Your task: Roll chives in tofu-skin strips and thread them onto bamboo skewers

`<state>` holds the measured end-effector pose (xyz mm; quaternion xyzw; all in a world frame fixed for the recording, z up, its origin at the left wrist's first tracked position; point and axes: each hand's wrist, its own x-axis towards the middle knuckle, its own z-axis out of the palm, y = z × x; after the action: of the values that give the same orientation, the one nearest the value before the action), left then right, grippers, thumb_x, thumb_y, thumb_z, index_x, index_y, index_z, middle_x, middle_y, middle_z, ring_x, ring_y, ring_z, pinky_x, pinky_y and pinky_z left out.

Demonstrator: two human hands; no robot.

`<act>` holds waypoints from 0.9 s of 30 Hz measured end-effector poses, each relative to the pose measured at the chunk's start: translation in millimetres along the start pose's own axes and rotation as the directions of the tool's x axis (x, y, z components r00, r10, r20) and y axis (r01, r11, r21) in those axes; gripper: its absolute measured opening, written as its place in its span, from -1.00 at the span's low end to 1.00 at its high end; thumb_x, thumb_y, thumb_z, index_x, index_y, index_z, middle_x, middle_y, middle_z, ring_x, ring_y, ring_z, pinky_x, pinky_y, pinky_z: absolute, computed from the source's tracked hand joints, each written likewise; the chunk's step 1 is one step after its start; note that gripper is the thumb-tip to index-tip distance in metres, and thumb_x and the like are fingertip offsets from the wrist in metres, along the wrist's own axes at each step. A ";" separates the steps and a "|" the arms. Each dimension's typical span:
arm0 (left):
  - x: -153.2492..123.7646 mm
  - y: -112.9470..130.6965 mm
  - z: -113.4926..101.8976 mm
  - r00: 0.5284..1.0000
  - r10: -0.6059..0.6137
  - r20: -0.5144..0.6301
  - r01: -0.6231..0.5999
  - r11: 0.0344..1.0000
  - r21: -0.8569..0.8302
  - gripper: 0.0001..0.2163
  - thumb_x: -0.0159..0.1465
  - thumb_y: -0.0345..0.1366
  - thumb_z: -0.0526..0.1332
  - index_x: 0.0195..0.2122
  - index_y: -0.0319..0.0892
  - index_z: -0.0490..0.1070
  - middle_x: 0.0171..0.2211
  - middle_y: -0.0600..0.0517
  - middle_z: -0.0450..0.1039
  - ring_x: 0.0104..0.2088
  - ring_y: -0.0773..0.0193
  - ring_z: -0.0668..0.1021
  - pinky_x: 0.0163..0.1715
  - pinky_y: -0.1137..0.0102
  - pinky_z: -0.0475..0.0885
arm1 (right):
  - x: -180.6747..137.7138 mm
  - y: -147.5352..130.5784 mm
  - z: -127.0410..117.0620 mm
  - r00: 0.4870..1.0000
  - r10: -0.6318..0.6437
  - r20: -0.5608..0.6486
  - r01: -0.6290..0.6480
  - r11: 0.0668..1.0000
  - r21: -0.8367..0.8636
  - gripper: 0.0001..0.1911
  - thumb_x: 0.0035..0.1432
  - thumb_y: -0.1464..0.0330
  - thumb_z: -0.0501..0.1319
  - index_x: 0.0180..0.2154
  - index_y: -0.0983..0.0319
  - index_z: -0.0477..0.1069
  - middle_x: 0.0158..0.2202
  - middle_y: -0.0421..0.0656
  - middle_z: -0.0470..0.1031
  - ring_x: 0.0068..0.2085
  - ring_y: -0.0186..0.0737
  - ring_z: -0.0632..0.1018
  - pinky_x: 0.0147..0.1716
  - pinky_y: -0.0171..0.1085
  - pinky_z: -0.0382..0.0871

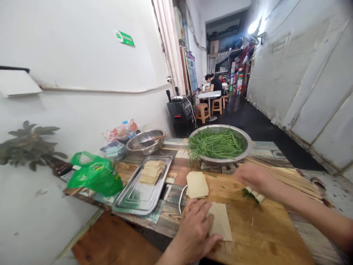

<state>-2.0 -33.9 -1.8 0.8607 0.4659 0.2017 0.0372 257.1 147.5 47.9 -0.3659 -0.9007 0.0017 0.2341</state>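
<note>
the left hand (pixel 197 224) lies palm down with fingers slightly parted over the left part of a pale square sheet (pixel 223 222) on the wooden board (pixel 248 241), while the right hand (pixel 249 176) is blurred above the rolls (pixel 259 197), and whether it grips anything i cannot tell. to handle the sheet well, light, even pressure from flat fingers should keep it from creasing or sliding. the board's left edge runs close by the left hand, the bowl (pixel 249 147) and sticks (pixel 292 178) bound the far side, and the roomiest stretch is right of the sheet.
</note>
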 end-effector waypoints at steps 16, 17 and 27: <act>44.0 -17.7 -11.9 0.824 0.259 0.504 -0.140 0.955 -0.261 -0.49 0.34 -0.08 0.13 0.29 0.01 0.11 0.34 -0.14 0.05 0.34 0.00 0.13 0.28 0.02 0.08 | 130.8 85.3 46.5 0.859 0.164 0.486 -0.033 0.963 -0.267 -0.81 0.04 0.49 0.21 -0.30 0.28 0.59 -0.24 -0.03 0.58 -0.21 -0.19 0.55 -0.25 -0.35 0.30; 44.6 -18.7 -19.4 0.823 0.238 0.516 -0.113 0.958 -0.262 -0.46 0.31 -0.07 0.17 0.30 0.02 0.10 0.35 -0.15 0.04 0.34 -0.01 0.14 0.28 0.02 0.08 | 132.4 88.0 46.9 0.854 0.161 0.494 -0.031 0.964 -0.263 -0.80 0.05 0.48 0.21 -0.28 0.28 0.58 -0.21 -0.02 0.57 -0.19 -0.18 0.55 -0.24 -0.34 0.30; 57.3 -15.2 -59.4 0.840 0.034 0.542 0.096 0.973 -0.208 -0.32 0.22 -0.23 0.30 0.32 0.03 0.04 0.39 -0.09 -0.08 0.33 0.04 0.15 0.27 0.12 0.15 | 146.3 87.3 36.3 0.736 0.133 0.663 -0.001 0.981 -0.195 -0.77 0.02 0.37 0.28 -0.23 0.27 0.57 -0.28 -0.14 0.59 -0.28 -0.25 0.52 -0.37 -0.38 0.22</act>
<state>-8.9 14.1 66.6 0.8648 0.4241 0.0014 0.2687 208.2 314.0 61.9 -0.3926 -0.9067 0.0601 -0.1418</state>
